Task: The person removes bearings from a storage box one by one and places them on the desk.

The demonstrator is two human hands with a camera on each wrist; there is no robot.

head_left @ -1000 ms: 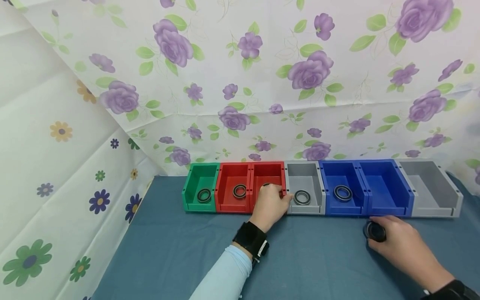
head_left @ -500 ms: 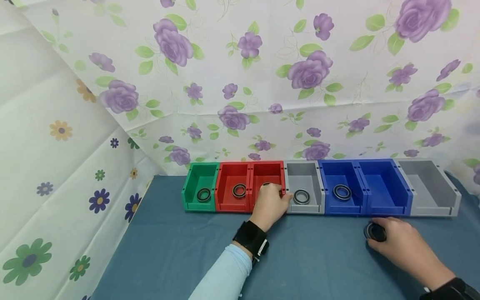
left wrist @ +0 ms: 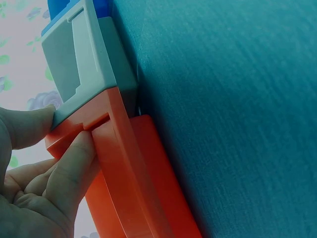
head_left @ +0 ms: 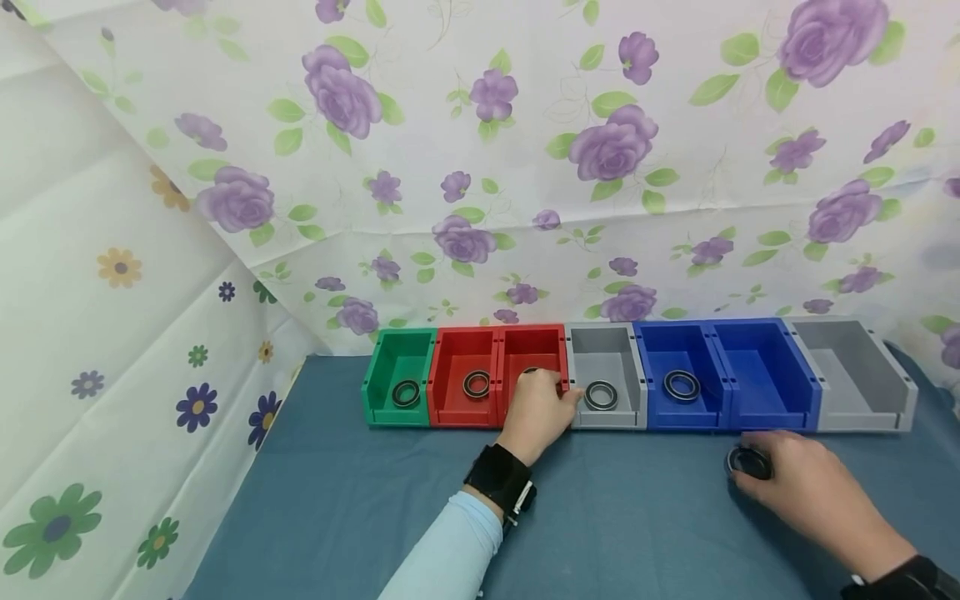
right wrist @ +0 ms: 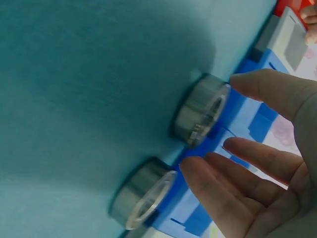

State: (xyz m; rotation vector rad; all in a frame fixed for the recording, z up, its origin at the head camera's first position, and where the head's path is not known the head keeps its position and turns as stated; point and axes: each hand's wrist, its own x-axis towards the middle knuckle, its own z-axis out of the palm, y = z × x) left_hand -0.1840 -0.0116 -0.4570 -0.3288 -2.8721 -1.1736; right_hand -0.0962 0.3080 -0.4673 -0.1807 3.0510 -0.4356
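Note:
My left hand [head_left: 538, 414] pinches the meeting walls of the second red bin [left wrist: 129, 158] and the grey bin [left wrist: 99, 54] beside it, thumb on the grey side and fingers on the red. A ring bearing, mostly hidden behind this hand, shows only its edge in that red bin. My right hand [head_left: 813, 487] is low over the cloth, thumb and fingers spread around a ring bearing [right wrist: 202, 110]. In the right wrist view the thumb tip is right at its rim, with a small gap to the index finger. A second bearing [right wrist: 142, 194] lies alongside, hidden in the head view.
Several bins stand in a row on the blue cloth [head_left: 337, 517]. Bearings lie in the green bin [head_left: 406, 393], left red bin [head_left: 476, 384], left grey bin [head_left: 601, 395] and left blue bin [head_left: 681, 386]. A flowered sheet [head_left: 465, 150] hangs behind.
The head view has shifted slightly. Both hands keep their places, the left on the bin walls and the right around the bearing.

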